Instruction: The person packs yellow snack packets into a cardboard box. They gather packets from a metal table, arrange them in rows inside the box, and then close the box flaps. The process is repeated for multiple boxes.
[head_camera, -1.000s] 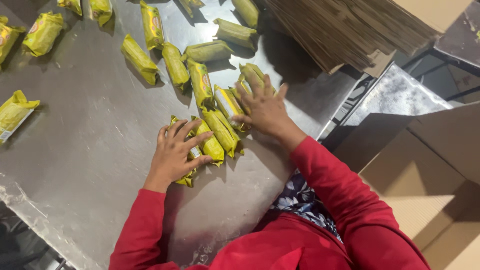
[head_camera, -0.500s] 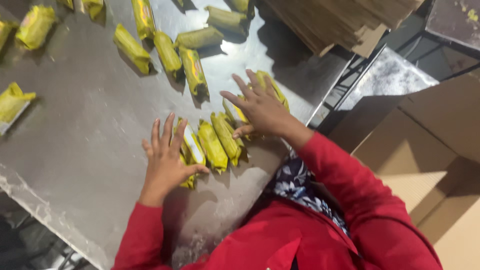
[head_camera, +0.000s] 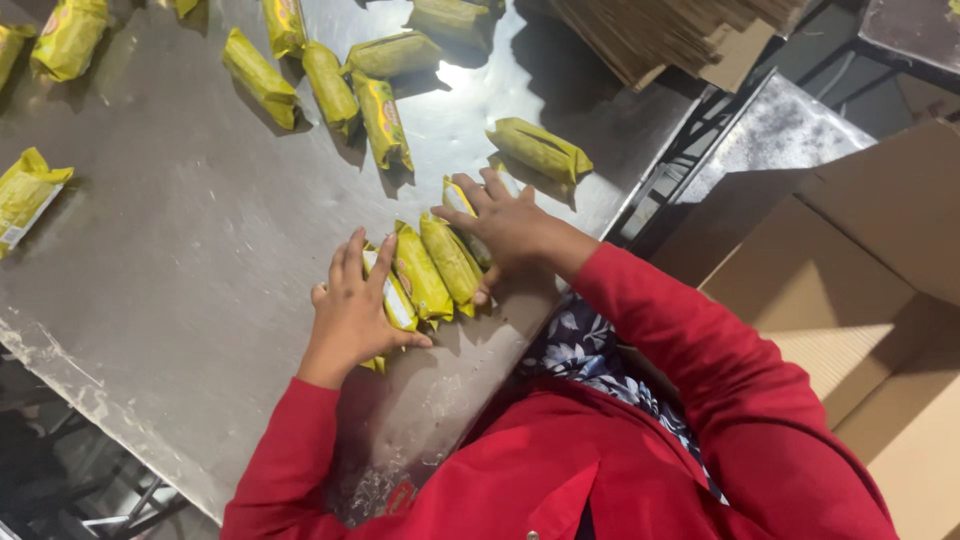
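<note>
My left hand (head_camera: 352, 305) lay flat on the steel worktop (head_camera: 170, 250), fingers spread over the near end of a small row of yellow packets (head_camera: 432, 272). One white-faced packet (head_camera: 393, 295) sat right under my fingertips, and a corner of another stuck out below my palm. My right hand (head_camera: 510, 228) pressed against the far side of the same row, fingers stretched out and lying across the top of a packet there, thumb down by the row's lower end. Neither hand was closed around anything; both were open and flattened, bracketing the packets between them so they lay side by side, touching, near the worktop's front edge.

Just beyond my right hand a single packet (head_camera: 540, 150) lay alone at an angle. Farther up the worktop was a loose cluster of three packets (head_camera: 345, 90), close together and partly touching. Another packet (head_camera: 455, 20) rested near the top edge, one (head_camera: 70, 35) sat at the upper left, and one (head_camera: 28, 195) lay by itself at the far left, well apart from the rest.

A stack of flattened cardboard (head_camera: 680, 35) leaned at the upper right. An open cardboard box (head_camera: 870, 300) stood to my right, beside the worktop. My red sleeves covered both arms.
</note>
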